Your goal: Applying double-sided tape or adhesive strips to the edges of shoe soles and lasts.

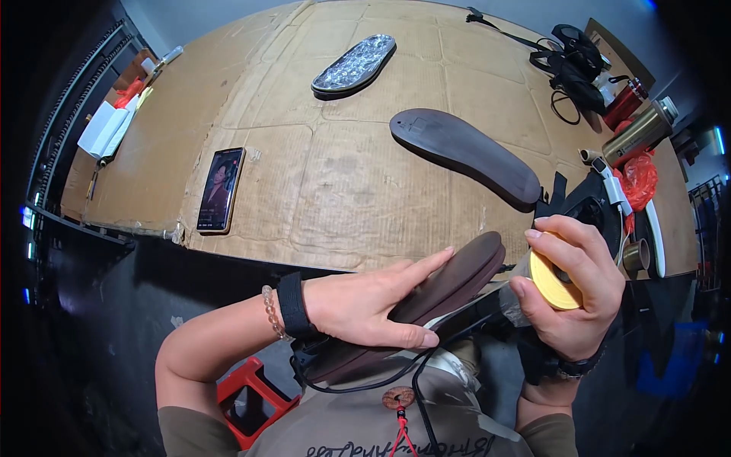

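My left hand [373, 305] lies across a stacked pair of dark brown shoe soles [464, 263], holding them against my body with the thumb spread over them. In my right hand [582, 286] is a roll of tape [554, 280], its yellow side turned up. A shiny dark strip runs from the roll toward the soles; where it ends is hidden behind my left hand. Another dark brown sole [468, 152] lies on the cardboard-covered table, beyond my right hand. Farther back rests a sole wrapped in shiny clear film [355, 65].
A phone [220, 190] lies on the cardboard [304, 198] at left. Black straps and a bag [575, 72], a red flask [628, 103], a metallic flask [640, 133] and a red plastic bag [640, 179] crowd the right side. A red stool [255, 404] stands below the table.
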`<state>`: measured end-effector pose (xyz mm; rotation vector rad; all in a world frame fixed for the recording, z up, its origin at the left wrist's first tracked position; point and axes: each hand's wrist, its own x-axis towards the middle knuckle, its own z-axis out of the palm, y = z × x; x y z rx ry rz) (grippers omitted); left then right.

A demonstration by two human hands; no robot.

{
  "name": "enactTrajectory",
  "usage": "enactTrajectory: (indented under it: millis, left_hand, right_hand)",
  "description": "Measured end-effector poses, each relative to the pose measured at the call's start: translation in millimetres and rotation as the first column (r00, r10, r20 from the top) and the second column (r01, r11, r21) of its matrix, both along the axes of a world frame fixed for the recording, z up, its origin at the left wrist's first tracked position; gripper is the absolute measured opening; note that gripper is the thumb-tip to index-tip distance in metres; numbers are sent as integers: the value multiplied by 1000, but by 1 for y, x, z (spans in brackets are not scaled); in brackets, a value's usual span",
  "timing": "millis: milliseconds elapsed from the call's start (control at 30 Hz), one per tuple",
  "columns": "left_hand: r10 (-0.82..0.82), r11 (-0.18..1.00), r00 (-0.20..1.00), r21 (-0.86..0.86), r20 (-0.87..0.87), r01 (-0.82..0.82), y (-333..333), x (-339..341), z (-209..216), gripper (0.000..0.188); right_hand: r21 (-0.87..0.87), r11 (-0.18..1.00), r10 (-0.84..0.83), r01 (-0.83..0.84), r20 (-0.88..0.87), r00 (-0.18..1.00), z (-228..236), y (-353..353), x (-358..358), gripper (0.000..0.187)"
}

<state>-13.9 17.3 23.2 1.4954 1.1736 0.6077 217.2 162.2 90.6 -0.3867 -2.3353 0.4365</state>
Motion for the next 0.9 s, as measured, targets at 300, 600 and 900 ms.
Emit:
enactTrajectory:
  millis: [300, 600, 900]
  left_hand:
    - [93, 996, 995, -12, -20, -93, -14, 9, -25, 111]
    - [106, 994, 992, -16, -70, -107, -22, 15, -25, 110]
    - [398, 913, 916, 121, -54, -389, -23, 4, 4, 101]
  right_hand:
    - [103, 987, 117, -127, 97, 988, 11, 5, -1, 48]
    - [331, 936, 147, -121, -56, 988, 18, 8, 13, 49]
    - [115, 981, 152, -153, 22, 988, -8, 14, 15, 48]
